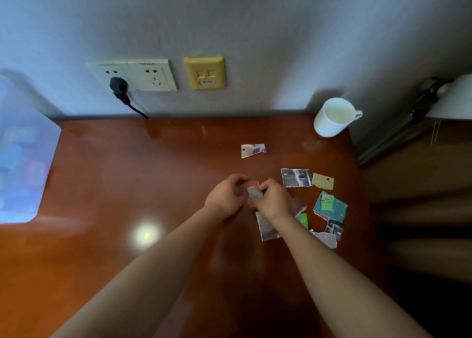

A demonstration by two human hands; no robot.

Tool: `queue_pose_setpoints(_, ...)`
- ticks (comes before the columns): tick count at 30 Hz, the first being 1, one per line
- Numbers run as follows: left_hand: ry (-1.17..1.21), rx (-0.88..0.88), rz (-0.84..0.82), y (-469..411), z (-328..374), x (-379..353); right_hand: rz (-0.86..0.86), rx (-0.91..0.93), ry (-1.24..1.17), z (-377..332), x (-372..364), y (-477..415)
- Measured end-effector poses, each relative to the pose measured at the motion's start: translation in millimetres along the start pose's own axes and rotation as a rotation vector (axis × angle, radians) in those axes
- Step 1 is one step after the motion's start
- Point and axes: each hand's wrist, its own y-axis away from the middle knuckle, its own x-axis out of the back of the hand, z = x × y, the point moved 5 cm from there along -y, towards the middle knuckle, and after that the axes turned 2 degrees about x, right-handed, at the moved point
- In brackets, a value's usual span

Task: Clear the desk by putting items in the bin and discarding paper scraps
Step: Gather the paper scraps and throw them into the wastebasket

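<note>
Left hand [226,197] and right hand [274,202] meet, fingers curled, both pinching the held scraps [255,192], well short of the mug [332,118]. Loose scraps [332,205] lie beside them, a lone scrap [252,150] nearer the mug.

We see our two arms bare, with skin uncovered from the picture's lower edge up the left forearm [153,268] and right forearm [339,274] to the bare left hand [224,197] and bare right hand [273,201].

Grey wall [255,18], twin white sockets [132,75], yellow data port [204,73], glossy brown desk [127,171], light glare [146,235].
</note>
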Motion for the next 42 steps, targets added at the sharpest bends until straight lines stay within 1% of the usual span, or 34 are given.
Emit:
queue_pose_setpoints(5,-0.078,-0.005,-0.014,-1.7,2.3,2.1,-0.026,-0.035,-0.009,2.6,2.8,-2.4)
queue_pose_setpoints(7,-0.093,-0.001,-0.018,-2.1,3.4,2.2,-0.041,-0.043,-0.086,3.5,1.4,-3.3)
queue_pose_setpoints(9,-0.103,0.008,-0.021,-3.1,4.4,2.0,-0.027,-0.058,-0.246,3.6,1.5,-2.7)
queue_pose_setpoints(11,-0.111,0.029,-0.016,-4.9,5.9,1.0,-0.012,-0.100,-0.458,4.0,5.4,-0.5)
queue_pose_setpoints(14,-0.179,0.049,0.005,-5.8,9.9,-1.7,-0.007,-0.234,-0.810,10.8,12.0,2.7)
queue_pose_setpoints(18,-0.338,0.058,0.016,-3.8,14.4,-9.6,-0.037,-0.270,-1.033,16.4,17.6,4.5)
queue_pose_setpoints(20,-0.361,0.086,0.026,-4.7,15.6,-10.5,-0.071,-0.268,-1.093,17.3,17.4,4.8)
queue_pose_setpoints(23,-0.370,0.111,0.039,-5.8,18.6,-9.3,-0.084,-0.264,-1.122,16.3,16.2,5.4)
queue_pose_setpoints(26,-0.417,0.065,0.036,-5.1,20.9,-10.7,-0.067,-0.288,-1.167,14.4,14.7,4.6)
queue_pose_setpoints(27,-0.395,0.037,0.035,-5.3,20.5,-12.3,-0.066,-0.307,-1.189,14.8,14.2,3.6)
queue_pose_setpoints(29,-0.249,-0.004,0.014,-6.0,18.4,-15.7,-0.075,-0.342,-1.217,15.5,14.8,2.2)
queue_pose_setpoints(30,-0.138,0.005,-0.004,-6.7,16.3,-17.1,-0.076,-0.348,-1.186,16.3,16.0,1.5)
queue_pose_setpoints(31,-0.001,0.031,-0.013,-7.1,14.8,-16.9,-0.069,-0.337,-1.091,17.5,18.3,0.9)
queue_pose_setpoints(33,0.278,0.133,-0.017,-7.5,12.1,-13.5,-0.064,-0.251,-0.763,18.5,22.5,0.2)
queue_pose_setpoints(35,0.448,0.236,-0.013,-6.5,9.6,-10.7,-0.103,-0.132,-0.476,16.1,22.3,1.8)
queue_pose_setpoints(38,0.541,0.305,-0.046,-0.6,11.0,-11.4,-0.253,0.028,-0.187,12.8,15.4,9.3)
queue_pose_setpoints(40,0.526,0.306,-0.078,6.3,14.2,-14.6,-0.363,0.144,0.076,11.5,11.9,17.7)
queue_pose_setpoints(42,0.495,0.302,-0.099,11.7,15.1,-19.6,-0.412,0.246,0.304,9.5,11.2,26.0)
